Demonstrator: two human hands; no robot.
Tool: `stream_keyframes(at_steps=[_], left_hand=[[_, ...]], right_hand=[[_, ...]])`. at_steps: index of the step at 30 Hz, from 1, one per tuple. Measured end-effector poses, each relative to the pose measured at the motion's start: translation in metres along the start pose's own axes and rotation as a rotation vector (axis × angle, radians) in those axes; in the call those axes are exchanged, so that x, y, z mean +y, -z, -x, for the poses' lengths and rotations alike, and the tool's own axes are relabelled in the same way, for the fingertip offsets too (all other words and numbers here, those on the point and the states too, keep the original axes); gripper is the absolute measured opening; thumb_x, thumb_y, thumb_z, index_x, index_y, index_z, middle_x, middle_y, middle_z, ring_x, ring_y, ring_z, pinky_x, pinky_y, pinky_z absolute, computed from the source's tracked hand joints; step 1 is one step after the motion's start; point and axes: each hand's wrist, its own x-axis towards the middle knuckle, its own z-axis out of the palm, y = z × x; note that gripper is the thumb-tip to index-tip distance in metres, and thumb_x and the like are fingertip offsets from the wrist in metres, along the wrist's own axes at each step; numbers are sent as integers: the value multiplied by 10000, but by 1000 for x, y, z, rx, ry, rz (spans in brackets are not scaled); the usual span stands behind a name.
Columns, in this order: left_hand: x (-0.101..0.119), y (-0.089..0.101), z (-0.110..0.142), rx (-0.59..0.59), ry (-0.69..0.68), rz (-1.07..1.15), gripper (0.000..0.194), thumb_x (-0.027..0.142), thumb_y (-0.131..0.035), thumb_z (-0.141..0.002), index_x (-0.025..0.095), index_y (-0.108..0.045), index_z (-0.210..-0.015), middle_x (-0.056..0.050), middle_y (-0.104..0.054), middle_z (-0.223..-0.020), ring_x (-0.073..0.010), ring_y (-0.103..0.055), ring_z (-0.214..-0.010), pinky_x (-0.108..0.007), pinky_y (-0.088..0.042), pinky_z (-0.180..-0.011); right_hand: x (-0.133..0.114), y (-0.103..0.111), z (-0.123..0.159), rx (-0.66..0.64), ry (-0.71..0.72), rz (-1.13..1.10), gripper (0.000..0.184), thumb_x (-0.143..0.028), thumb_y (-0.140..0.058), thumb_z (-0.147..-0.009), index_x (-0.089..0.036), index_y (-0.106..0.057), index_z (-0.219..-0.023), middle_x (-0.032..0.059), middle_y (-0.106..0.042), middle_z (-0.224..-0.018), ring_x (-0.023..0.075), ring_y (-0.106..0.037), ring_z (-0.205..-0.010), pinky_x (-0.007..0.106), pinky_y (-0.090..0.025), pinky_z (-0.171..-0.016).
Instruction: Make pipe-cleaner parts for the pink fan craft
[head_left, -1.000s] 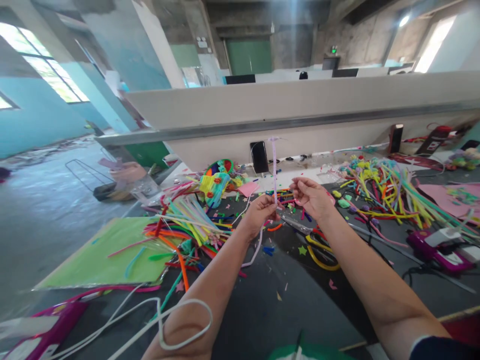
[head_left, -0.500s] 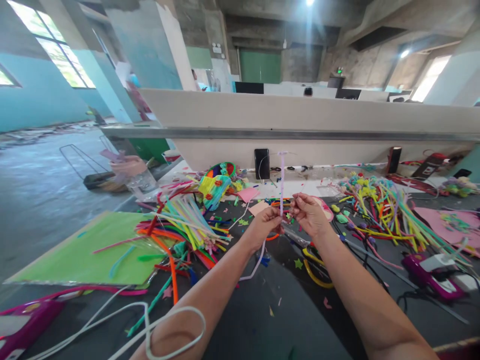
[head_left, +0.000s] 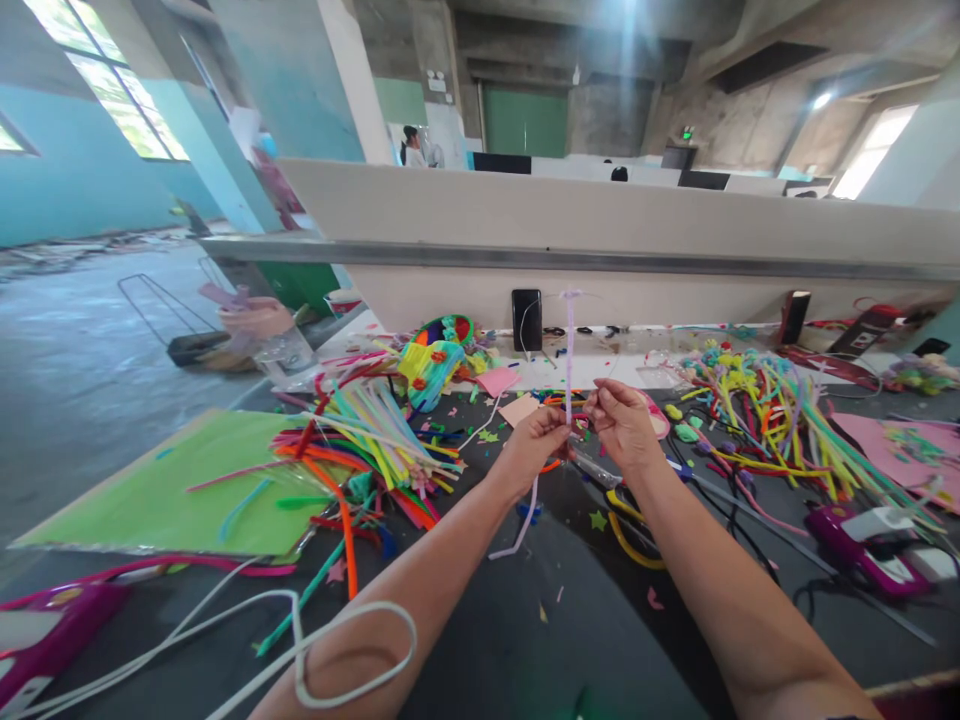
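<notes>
My left hand [head_left: 541, 440] is closed around the lower part of a pale purple pipe cleaner [head_left: 569, 360], which stands upright above the fingers. A lilac length bends down below that hand to the tabletop. At the top, the pipe cleaner has a short crosswise twist, and thin strands curve off to both sides. One strand runs down toward my right hand [head_left: 621, 420], whose thumb and forefinger are pinched together just right of the stem. What sits in that pinch is too small to make out. Scissors with yellow handles [head_left: 630, 530] lie under my right wrist.
Bundled pipe cleaners [head_left: 390, 430] lie left, beside a green sheet [head_left: 180, 485]. More pipe cleaners [head_left: 780, 420] are heaped right. A phone [head_left: 526, 320] leans on the partition [head_left: 600, 220]. A purple power strip [head_left: 862, 550] sits right; a white cable [head_left: 360, 610] loops across my left forearm.
My view has shifted slightly, so the partition and phone sit a little higher. Both hands keep nearly the same pose, with the pipe cleaner still upright in my left hand.
</notes>
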Motion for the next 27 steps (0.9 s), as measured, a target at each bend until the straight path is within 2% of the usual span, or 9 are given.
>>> stream_keyframes(at_steps=[8, 14, 22, 27], left_hand=[[-3, 1, -1, -6, -5, 4, 262, 365, -681, -726, 164, -566, -849, -30, -679, -829, -93, -583, -524, -266, -506, -568], [-2, 0, 0, -24, -14, -7, 242, 356, -664, -745, 162, -566, -850, -24, -664, -816, -97, -585, -520, -261, -493, -555], [-2, -3, 1, -14, 2, -10, 249, 357, -679, -728, 159, -568, -831, 18, -592, -654, -106, -581, -514, -246, -471, -545], [-2, -4, 1, -16, 11, 3, 266, 361, -687, -718, 151, -567, -829, 20, -588, -665, -96, -575, -506, -237, -463, -540]], right_hand=[[4, 5, -2, 3, 40, 37, 184, -220, -768, -631, -219, -692, -799, -6, -621, -667, 94, -559, -606, 209, -410, -487], [8, 5, -2, 10, 77, 70, 188, -218, -730, -679, -228, -690, -863, -9, -613, -654, 89, -533, -580, 204, -392, -472], [9, 2, 0, 32, 145, 88, 146, -198, -702, -697, -224, -674, -838, -10, -605, -693, 91, -540, -639, 208, -416, -545], [9, 2, 0, 23, 147, 94, 144, -181, -687, -703, -219, -674, -842, -12, -601, -668, 91, -522, -615, 199, -390, -514]])
